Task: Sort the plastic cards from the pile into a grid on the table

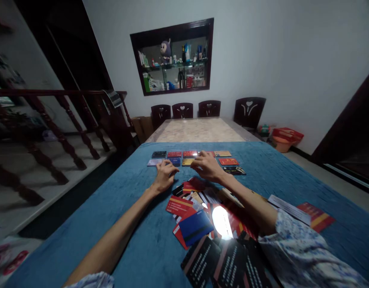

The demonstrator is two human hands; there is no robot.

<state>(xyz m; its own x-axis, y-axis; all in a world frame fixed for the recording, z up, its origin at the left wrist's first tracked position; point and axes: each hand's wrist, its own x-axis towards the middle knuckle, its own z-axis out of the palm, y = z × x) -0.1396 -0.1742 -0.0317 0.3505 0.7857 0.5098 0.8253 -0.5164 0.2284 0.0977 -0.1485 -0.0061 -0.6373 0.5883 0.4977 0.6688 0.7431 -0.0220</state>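
Note:
Two rows of cards lie on the blue cloth. My left hand (165, 176) rests at the near row with bent fingers apart, by a blue card (174, 161) and a pale card (153, 162). Over the same row is my right hand (210, 167), its curved fingers spread and its fingertips at the right end of a yellow card (187, 162). It partly covers a red card (210, 153) behind it; what lies under its palm is hidden. Below my hands spreads a loose pile of overlapping cards, with a blue card (195, 226) and black cards (202, 260) on top.
A red card (228, 161) and a black card (234, 171) lie right of my right hand. More cards, one white (289, 210), lie beyond my right forearm. Past the blue cloth (136, 184), the marble-patterned tabletop (196, 130) stretches toward dark chairs (182, 111).

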